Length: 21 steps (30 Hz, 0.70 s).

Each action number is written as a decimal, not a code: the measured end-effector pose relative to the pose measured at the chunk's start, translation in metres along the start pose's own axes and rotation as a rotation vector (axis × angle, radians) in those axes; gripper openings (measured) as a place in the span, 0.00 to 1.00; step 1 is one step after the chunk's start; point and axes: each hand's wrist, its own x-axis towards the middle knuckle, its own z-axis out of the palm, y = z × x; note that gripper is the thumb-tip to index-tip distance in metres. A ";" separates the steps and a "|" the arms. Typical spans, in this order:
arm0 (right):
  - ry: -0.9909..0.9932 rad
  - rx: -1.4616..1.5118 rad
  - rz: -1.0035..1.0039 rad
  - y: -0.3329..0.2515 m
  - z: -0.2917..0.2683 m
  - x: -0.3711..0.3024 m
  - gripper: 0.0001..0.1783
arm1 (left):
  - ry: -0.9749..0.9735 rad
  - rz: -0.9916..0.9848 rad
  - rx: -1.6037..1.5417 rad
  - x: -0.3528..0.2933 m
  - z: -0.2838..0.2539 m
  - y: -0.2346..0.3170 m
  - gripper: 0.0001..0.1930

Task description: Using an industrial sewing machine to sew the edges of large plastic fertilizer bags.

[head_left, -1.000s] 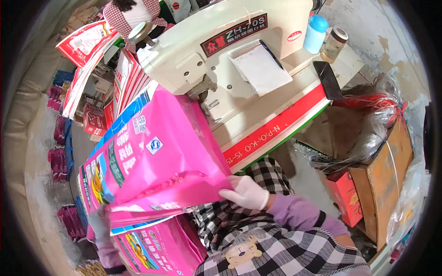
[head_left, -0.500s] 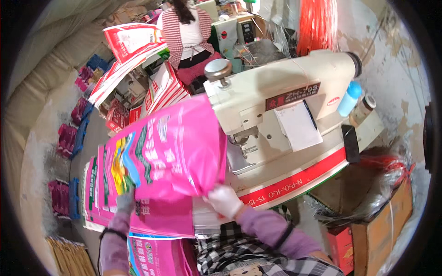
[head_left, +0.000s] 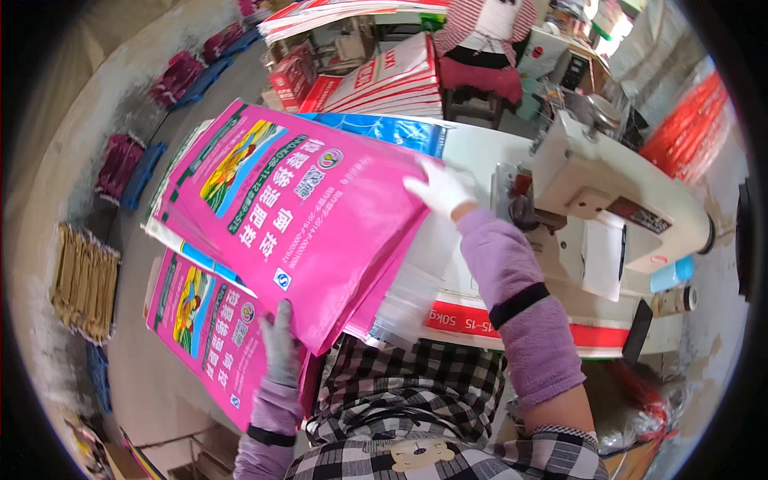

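A pink printed bag (head_left: 352, 232) lies flat and slightly askew on a stack of similar bags. My left hand (head_left: 280, 348), in a grey glove, touches its near edge with fingers stretched out and apart. My right hand (head_left: 440, 190), in a white glove, rests at the bag's right edge, with thumb and fingers apart; it is slightly blurred. Clear plastic (head_left: 408, 292) sticks out from under the bag on the right. Below, to the left, lies another pile of pink bags (head_left: 212, 332).
A cream sewing machine (head_left: 616, 188) stands on the table at right, with a notepad (head_left: 604, 256), a blue bottle (head_left: 672, 274) and a dark phone (head_left: 638, 332) nearby. Red-and-white bags (head_left: 392, 76) are piled at the back. Another person (head_left: 486, 48) is beyond. Bundles (head_left: 120, 168) line the left wall.
My view has swung left. The raised pink bag has come down flat onto the stack, away from the sewing machine. My right hand has moved from its near corner to its right edge.
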 end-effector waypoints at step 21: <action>-0.193 -0.158 -0.626 -0.100 0.336 -0.163 0.25 | 0.661 0.004 -0.027 -0.110 -0.303 -0.119 0.11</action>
